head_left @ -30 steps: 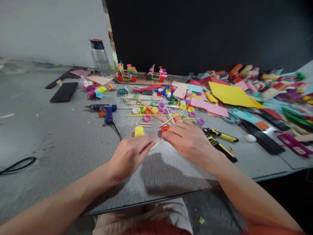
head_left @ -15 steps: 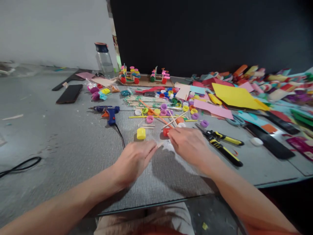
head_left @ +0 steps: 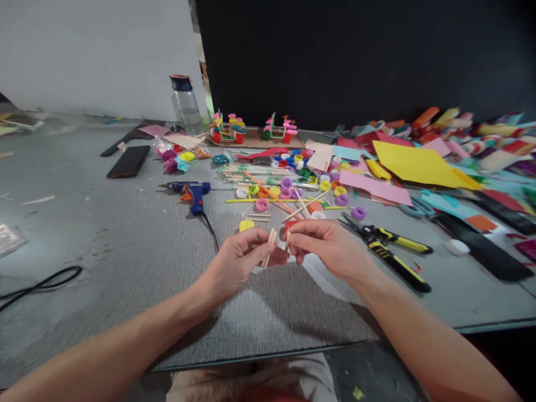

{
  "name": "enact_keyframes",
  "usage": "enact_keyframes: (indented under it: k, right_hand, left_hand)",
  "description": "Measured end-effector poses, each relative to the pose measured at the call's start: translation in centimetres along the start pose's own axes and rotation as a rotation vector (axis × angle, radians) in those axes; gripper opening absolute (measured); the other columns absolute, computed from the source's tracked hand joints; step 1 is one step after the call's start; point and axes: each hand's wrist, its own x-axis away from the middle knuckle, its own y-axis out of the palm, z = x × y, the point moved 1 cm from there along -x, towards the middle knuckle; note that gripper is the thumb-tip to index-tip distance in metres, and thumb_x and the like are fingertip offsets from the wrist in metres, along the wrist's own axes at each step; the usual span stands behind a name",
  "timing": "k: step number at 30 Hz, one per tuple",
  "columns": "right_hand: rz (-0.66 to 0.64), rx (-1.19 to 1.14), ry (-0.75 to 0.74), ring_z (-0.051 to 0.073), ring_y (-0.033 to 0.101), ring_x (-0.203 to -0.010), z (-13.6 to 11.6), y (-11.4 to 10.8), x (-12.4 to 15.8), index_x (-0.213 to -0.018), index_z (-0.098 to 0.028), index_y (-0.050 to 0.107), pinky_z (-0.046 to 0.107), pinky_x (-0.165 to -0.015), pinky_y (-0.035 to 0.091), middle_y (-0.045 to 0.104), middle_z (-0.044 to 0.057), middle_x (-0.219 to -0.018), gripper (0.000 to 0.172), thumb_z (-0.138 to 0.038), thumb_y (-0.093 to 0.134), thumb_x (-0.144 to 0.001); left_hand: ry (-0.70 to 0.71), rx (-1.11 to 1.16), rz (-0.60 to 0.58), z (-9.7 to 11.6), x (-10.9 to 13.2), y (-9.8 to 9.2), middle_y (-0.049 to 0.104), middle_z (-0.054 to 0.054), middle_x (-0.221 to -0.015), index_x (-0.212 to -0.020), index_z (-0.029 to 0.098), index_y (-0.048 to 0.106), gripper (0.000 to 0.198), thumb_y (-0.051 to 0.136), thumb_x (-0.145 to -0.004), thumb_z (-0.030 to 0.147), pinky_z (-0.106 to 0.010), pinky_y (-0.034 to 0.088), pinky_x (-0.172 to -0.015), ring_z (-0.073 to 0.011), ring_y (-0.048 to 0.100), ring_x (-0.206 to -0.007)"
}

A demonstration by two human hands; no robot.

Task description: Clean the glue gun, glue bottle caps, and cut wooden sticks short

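Observation:
My left hand (head_left: 247, 249) is closed, pinching short wooden sticks (head_left: 269, 248) that point up and away from me. Close beside it, my right hand (head_left: 320, 240) pinches another short wooden stick (head_left: 288, 241) between thumb and fingers. Both hands hover over the front of the grey table (head_left: 288, 315). Just behind them stand a yellow bottle cap (head_left: 247, 225) and a red cap (head_left: 290, 224), each partly hidden. Two short sticks (head_left: 258, 217) lie past the yellow cap, and longer crossed sticks (head_left: 302, 205) rest behind the red one.
A blue glue gun (head_left: 196, 196) lies to the left with its cord. Yellow-and-black pliers (head_left: 387, 254) lie right of my right hand. Farther back are coloured caps, paper sheets (head_left: 414, 163), two small cap-wheeled models (head_left: 228, 128) and a water bottle (head_left: 186, 103).
My hands have come up off the tabletop and turned, and the short sticks in them now show. The view has shifted slightly to the left.

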Motion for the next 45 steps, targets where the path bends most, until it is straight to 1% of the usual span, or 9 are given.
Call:
enact_keyframes:
  k: [9, 17, 26, 30, 32, 34, 38, 41, 45]
  right_hand:
    - [-0.054, -0.146, 0.081, 0.007, 0.054, -0.042, 1.2, 0.1, -0.6, -0.075, -0.018, 0.067, 0.021, -0.041, 0.044, 0.065, -0.004, -0.061, 0.029, -0.045, 0.077, -0.081]
    - [-0.147, -0.214, 0.136, 0.009, 0.061, -0.042, 1.4, 0.6, -0.6, -0.078, -0.017, 0.065, 0.02, -0.042, 0.049, 0.068, -0.002, -0.064, 0.028, -0.043, 0.076, -0.082]
    - [-0.106, -0.137, 0.099, 0.011, 0.061, -0.043, 2.2, 1.4, -0.7, -0.082, -0.02, 0.061, 0.024, -0.042, 0.051, 0.066, -0.004, -0.063, 0.028, -0.044, 0.074, -0.081]
    - [-0.067, -0.054, 0.064, 0.011, 0.058, -0.044, 1.7, 0.5, -0.7, -0.081, -0.02, 0.062, 0.027, -0.044, 0.049, 0.064, -0.004, -0.064, 0.024, -0.042, 0.071, -0.084]
    - [0.011, 0.067, -0.02, 0.011, 0.059, -0.052, 1.2, -0.5, -0.5, -0.082, -0.02, 0.063, 0.027, -0.05, 0.049, 0.064, -0.003, -0.069, 0.018, -0.036, 0.069, -0.088]
    - [0.08, 0.418, -0.212, 0.015, 0.063, -0.071, 0.7, -1.1, -0.3, -0.087, -0.02, 0.065, 0.029, -0.063, 0.049, 0.067, 0.002, -0.083, 0.009, -0.027, 0.063, -0.093]
    - [-0.156, 1.198, -0.51, 0.021, 0.063, -0.086, 0.9, -0.3, 0.2, -0.091, -0.016, 0.068, 0.034, -0.072, 0.046, 0.068, 0.01, -0.098, 0.015, -0.014, 0.054, -0.097]
    - [-0.304, 1.253, -0.53, 0.02, 0.062, -0.081, 1.6, 0.4, 0.1, -0.09, -0.017, 0.07, 0.033, -0.069, 0.044, 0.068, 0.008, -0.094, 0.015, -0.017, 0.057, -0.098]
    - [-0.278, 1.25, -0.509, 0.02, 0.064, -0.091, 1.7, -0.7, -0.3, -0.1, -0.017, 0.07, 0.032, -0.076, 0.046, 0.068, 0.009, -0.102, 0.015, -0.023, 0.057, -0.1]
  left_hand:
    - [-0.001, -0.079, 0.062, -0.3, 0.0, -0.3, 0.064, 0.002, -0.064, -0.074, 0.016, 0.073, 0.018, 0.071, -0.085, 0.031, -0.023, 0.043, -0.064, -0.0094, 0.055, -0.061]
    - [-0.112, 0.006, 0.042, -0.8, 0.0, -0.3, 0.072, -0.002, -0.077, -0.078, 0.016, 0.075, 0.018, 0.074, -0.079, 0.034, -0.027, 0.053, -0.068, -0.0133, 0.063, -0.068]
    - [-0.12, -0.024, 0.08, -1.3, -0.3, -0.6, 0.071, -0.003, -0.069, -0.072, 0.015, 0.077, 0.018, 0.077, -0.074, 0.033, -0.027, 0.055, -0.063, -0.0141, 0.064, -0.065]
    - [-0.076, -0.038, 0.116, -0.9, -0.3, -0.5, 0.068, -0.001, -0.066, -0.068, 0.015, 0.076, 0.015, 0.079, -0.073, 0.029, -0.023, 0.052, -0.059, -0.0111, 0.06, -0.06]
    - [-0.03, -0.031, 0.16, -0.6, -0.3, -0.5, 0.066, 0.002, -0.064, -0.066, 0.017, 0.075, 0.015, 0.08, -0.074, 0.028, -0.021, 0.053, -0.06, -0.0097, 0.059, -0.06]
    - [0.026, -0.019, 0.215, -0.3, -0.4, -0.7, 0.065, 0.003, -0.064, -0.065, 0.018, 0.074, 0.016, 0.08, -0.075, 0.029, -0.02, 0.054, -0.062, -0.0091, 0.059, -0.061]
    - [0.109, 0.004, 0.299, -0.1, -0.6, -1.2, 0.067, 0.003, -0.068, -0.072, 0.019, 0.076, 0.013, 0.081, -0.077, 0.03, -0.021, 0.056, -0.062, -0.0092, 0.061, -0.061]
    - [0.156, 0.015, 0.346, -0.1, -0.7, -1.4, 0.069, 0.003, -0.068, -0.074, 0.019, 0.077, 0.013, 0.081, -0.077, 0.032, -0.022, 0.058, -0.064, -0.0096, 0.062, -0.061]
    - [0.202, 0.048, 0.371, 0.0, -0.8, -1.5, 0.07, 0.002, -0.068, -0.073, 0.018, 0.077, 0.015, 0.083, -0.075, 0.031, -0.022, 0.059, -0.063, -0.0098, 0.063, -0.061]
